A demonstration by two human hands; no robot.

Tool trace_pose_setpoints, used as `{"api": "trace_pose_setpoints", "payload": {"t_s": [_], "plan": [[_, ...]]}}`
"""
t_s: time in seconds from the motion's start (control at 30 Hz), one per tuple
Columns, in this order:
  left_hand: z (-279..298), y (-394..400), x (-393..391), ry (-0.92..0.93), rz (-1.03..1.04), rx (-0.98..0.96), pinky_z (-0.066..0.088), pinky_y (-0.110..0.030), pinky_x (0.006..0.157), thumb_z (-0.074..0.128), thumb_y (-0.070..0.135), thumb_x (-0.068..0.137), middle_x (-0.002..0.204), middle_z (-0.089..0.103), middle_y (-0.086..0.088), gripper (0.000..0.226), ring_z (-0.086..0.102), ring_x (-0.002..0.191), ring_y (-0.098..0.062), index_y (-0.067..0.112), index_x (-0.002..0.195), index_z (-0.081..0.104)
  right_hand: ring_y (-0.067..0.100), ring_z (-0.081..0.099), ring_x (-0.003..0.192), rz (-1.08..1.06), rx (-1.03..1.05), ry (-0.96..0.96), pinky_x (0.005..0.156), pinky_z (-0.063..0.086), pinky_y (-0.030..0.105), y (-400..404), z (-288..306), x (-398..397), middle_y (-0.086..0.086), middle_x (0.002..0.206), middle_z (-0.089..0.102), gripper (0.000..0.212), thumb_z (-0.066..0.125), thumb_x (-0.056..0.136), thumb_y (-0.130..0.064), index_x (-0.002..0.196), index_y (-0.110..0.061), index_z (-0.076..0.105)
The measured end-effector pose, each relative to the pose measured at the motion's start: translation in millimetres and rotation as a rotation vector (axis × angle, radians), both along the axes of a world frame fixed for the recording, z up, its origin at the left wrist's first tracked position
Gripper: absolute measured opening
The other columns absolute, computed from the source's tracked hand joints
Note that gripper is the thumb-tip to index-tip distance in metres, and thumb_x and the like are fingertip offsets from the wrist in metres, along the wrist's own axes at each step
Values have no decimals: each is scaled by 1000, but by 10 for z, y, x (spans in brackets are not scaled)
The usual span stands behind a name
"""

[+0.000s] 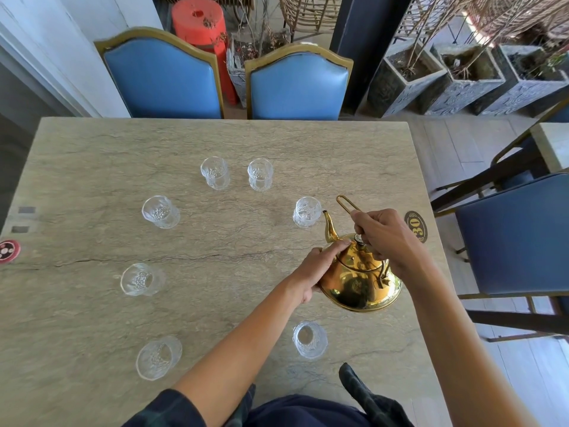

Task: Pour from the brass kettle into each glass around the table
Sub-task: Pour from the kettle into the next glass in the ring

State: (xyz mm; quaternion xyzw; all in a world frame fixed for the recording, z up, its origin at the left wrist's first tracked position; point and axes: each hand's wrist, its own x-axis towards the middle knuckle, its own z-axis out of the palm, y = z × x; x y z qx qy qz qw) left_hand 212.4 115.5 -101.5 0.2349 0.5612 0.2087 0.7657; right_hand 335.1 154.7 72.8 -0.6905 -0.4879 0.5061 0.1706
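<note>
The brass kettle (358, 272) is held above the right side of the counter (92, 155), tilted so its curved spout (328, 226) points toward the far-right glass (306, 212); the spout tip sits just beside that glass's rim. No stream is visible at the tip. The right hand (381, 235) grips the kettle's thin wire handle (348, 203), its fingers curled round the wire above the lid knob. The left hand (320, 269) rests against the left flank of the kettle's body, fingers fairly straight and laid along the brass toward the base of the spout, thumb hidden underneath.

Seven clear cut-pattern glasses stand in a loose ring on the counter. Two are side by side at the far middle, the far-left glass (215, 173) and its neighbour (260, 175). A mid-left glass (160, 212) stands well apart from them, with a lower-left glass (140, 279) nearer. A near-left glass (157, 357) and a near-right glass (309, 339) sit closest to the person; the near-right one is just below the kettle. Whether any glass holds liquid cannot be told.

An oval number plaque (416, 226) reading 30 lies at the counter's right edge, partly behind the right hand. Two blue chairs (295, 87) stand at the far side
</note>
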Motion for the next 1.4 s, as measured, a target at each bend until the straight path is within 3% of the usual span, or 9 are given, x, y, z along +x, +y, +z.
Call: {"api": "trace_pose_setpoints", "payload": {"t_s": [0.1, 0.23, 0.37, 0.7, 0.83, 1.07, 1.17, 1.27, 1.4], "plan": [[-5, 2, 0, 1, -9, 1, 64, -42, 94, 77, 90, 71, 125, 84, -15, 97, 78, 124, -34, 13, 129, 81, 11, 30, 42, -1, -2, 0, 41, 25, 24, 6, 0, -5, 4, 58, 38, 40, 57, 103, -31, 71, -8, 60], [22, -2, -6, -11, -8, -1, 62, -37, 85, 76, 89, 72, 114, 85, -13, 97, 79, 110, -28, 11, 128, 81, 11, 31, 42, -7, 1, 2, 40, 26, 23, 8, -6, -4, 5, 59, 39, 39, 57, 103, -31, 72, -7, 61], [15, -11, -1, -1, -7, -12, 64, -41, 93, 77, 90, 71, 122, 85, -13, 97, 79, 122, -33, 13, 130, 81, 10, 31, 41, -6, 8, 4, 40, 26, 23, 7, -23, -2, 3, 56, 39, 41, 58, 103, -32, 69, -8, 60], [9, -8, -2, 4, 5, -2, 63, -52, 105, 79, 91, 69, 127, 83, -16, 102, 78, 124, -34, 12, 132, 79, 9, 30, 39, -8, 1, 13, 39, 26, 23, 10, -24, 0, -1, 52, 37, 41, 57, 102, -29, 65, -11, 58], [46, -7, -15, -9, 25, 6, 63, -46, 98, 79, 88, 70, 116, 85, -13, 90, 79, 116, -30, 13, 119, 82, 11, 30, 43, -15, 22, 18, 42, 25, 25, -16, -49, 8, 1, 54, 38, 40, 58, 100, -29, 65, -10, 58], [104, 2, -38, -6, 78, 19, 63, -53, 108, 89, 93, 55, 126, 84, -13, 115, 79, 122, -31, 13, 138, 73, 11, 29, 41, -56, 47, 66, 46, 23, 27, -88, -107, 26, -1, 52, 36, 40, 58, 99, -31, 63, -14, 55], [177, -4, -70, 0, 93, 56, 61, -53, 112, 89, 86, 66, 123, 84, -13, 101, 79, 122, -33, 12, 133, 76, 10, 29, 40, -65, 64, 75, 46, 24, 26, -118, -106, 31, -4, 50, 35, 41, 58, 100, -30, 63, -13, 55], [343, -13, -125, 17, 120, 99, 59, -51, 113, 86, 67, 87, 119, 86, -10, 58, 79, 122, -32, 17, 117, 82, 10, 31, 43, -70, 68, 110, 47, 25, 28, -162, -88, 44, -2, 53, 36, 38, 58, 101, -30, 69, -10, 56], [616, -33, -157, 37, 166, 111, 58, -50, 116, 85, 50, 96, 114, 84, -7, 31, 77, 116, -26, 24, 109, 74, 10, 30, 45, -56, 96, 177, 49, 24, 30, -202, -37, 58, -5, 51, 35, 38, 57, 102, -29, 69, -10, 57]]}}
